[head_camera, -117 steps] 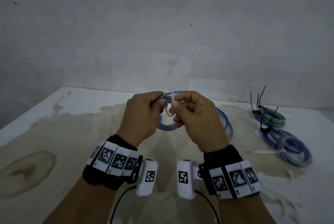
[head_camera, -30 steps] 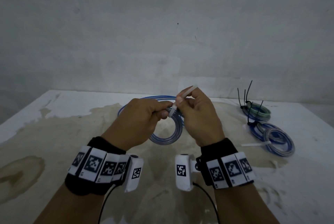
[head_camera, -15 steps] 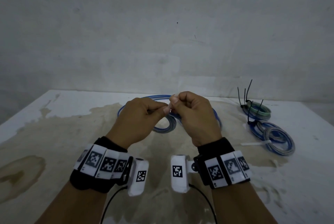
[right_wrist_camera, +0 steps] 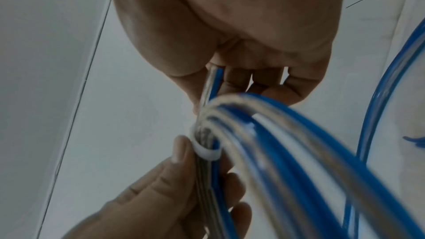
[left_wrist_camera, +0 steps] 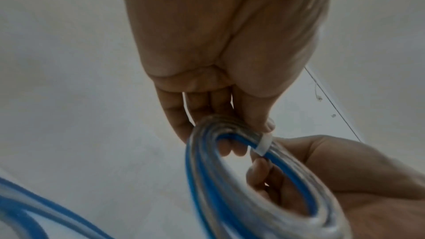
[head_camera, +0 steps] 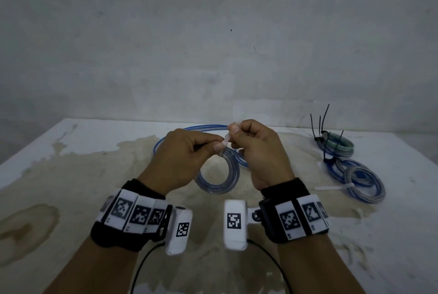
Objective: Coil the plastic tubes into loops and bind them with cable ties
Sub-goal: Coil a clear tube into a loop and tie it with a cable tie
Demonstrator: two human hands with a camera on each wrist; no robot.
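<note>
Blue-and-clear tube coil, springy and light, hangs above the table, pinched at twelve o'clock: left hand clamps the strands, right hand grips the white cable tie. Best held beside the tie.

I see the coiled tube as glossy, see-through plastic with a blue stripe along it; in my right wrist view its strands shine smooth and glassy. The white cable tie around them looks like matt, milky plastic with a smooth face. On the table, the white surface is dull and blotched with rough tan stains. The bound coils at the right show the same shiny clear plastic, and their black ties look thin and matt. My wristbands appear to be black cloth carrying flat printed white panels.
</note>
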